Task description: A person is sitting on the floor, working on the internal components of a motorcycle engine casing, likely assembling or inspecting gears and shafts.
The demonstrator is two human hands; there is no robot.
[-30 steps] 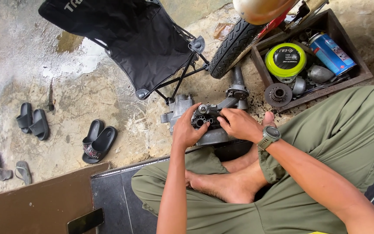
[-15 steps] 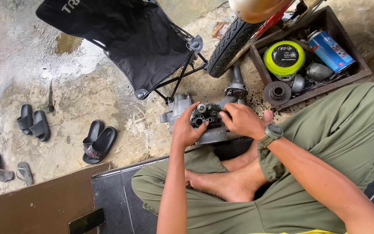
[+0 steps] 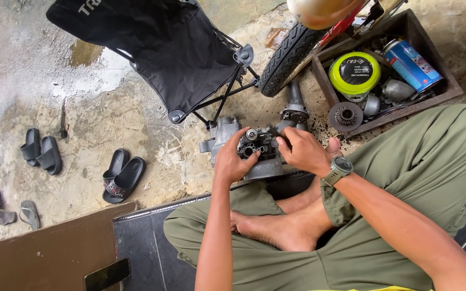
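**Grey metal engine part held between both hands on the concrete floor**

Grey cast metal makes up the engine part [image 3: 254, 148], which sits on the concrete floor [image 3: 136, 108] just in front of the person's crossed legs. The left hand [image 3: 233, 159] grips its left side, fingers [image 3: 238, 141] curled over the top edge. The right hand [image 3: 304, 151], with a watch [image 3: 340, 168] on the wrist, rests on the right side, its fingers [image 3: 286, 144] pressed together against a dark piece at the top of the part; whether they pinch something small cannot be told.

Just beyond the part stands a black folding chair [image 3: 157, 48], and to its right a motorcycle tyre [image 3: 287, 56]. A wooden box [image 3: 384, 70] near the right knee holds a yellow-green round spool [image 3: 355, 71], a blue spray can [image 3: 411, 64] and a small sprocket [image 3: 345, 115]. Black sandals [image 3: 122, 175] lie well apart on the left.
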